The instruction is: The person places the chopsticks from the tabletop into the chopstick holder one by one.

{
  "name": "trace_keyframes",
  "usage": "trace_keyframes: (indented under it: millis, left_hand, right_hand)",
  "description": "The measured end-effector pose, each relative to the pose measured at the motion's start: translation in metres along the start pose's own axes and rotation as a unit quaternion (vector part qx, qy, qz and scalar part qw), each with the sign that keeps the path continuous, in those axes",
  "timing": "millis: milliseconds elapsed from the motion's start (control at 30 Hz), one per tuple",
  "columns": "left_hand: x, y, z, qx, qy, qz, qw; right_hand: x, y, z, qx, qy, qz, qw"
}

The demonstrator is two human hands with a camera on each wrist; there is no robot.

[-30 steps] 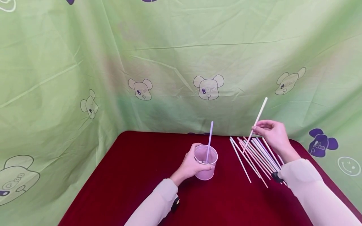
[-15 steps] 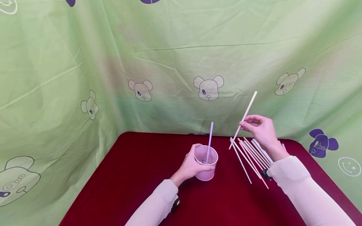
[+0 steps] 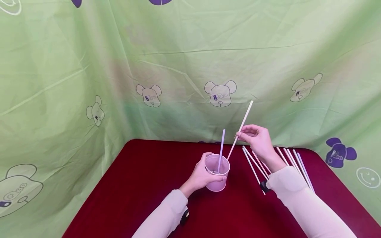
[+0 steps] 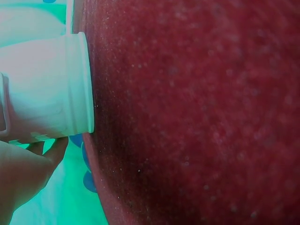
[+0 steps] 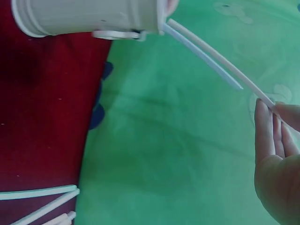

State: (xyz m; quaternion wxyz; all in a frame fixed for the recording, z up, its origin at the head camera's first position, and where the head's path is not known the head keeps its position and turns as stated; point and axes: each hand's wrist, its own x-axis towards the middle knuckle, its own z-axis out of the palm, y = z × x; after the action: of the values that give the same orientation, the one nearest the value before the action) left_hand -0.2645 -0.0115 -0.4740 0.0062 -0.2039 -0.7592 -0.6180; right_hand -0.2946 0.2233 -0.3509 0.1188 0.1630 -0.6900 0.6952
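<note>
In the head view my left hand [image 3: 202,175] grips a pink cup [image 3: 216,187] standing upright on the table, its thumb and fingers round the sides. A purple straw [image 3: 222,142] leans inside the cup and rises above the rim. My right hand [image 3: 259,142] pinches a pale straw [image 3: 246,115] between thumb and fingertips, tilted, with its lower end close to the cup's right rim. In the right wrist view that pale straw [image 5: 220,58] runs beside the straw in the cup [image 5: 89,16]. Whether its tip touches the rim I cannot tell.
Several loose pastel straws [image 3: 304,170] lie on the dark red table [image 3: 143,185] to the right, partly hidden under my right forearm. A green cloth [image 3: 178,59] with bear faces hangs behind the table and along its left side.
My right hand has carried the pale straw leftward from above the loose straws to the cup's right rim. The left hand and the cup stay in place.
</note>
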Motion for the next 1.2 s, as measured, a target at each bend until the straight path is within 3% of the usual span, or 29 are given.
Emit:
trace_keyframes:
  millis: [633, 1200]
  left_hand:
    - [0.001, -0.004, 0.002, 0.000, -0.001, 0.010, 0.9999]
    - [0.001, -0.004, 0.002, 0.005, 0.000, 0.008, 1.0000]
  right_hand:
    - [-0.012, 0.043, 0.024, -0.081, -0.053, 0.031, 0.995]
    - [-0.016, 0.054, 0.028, -0.146, -0.064, 0.046, 0.986]
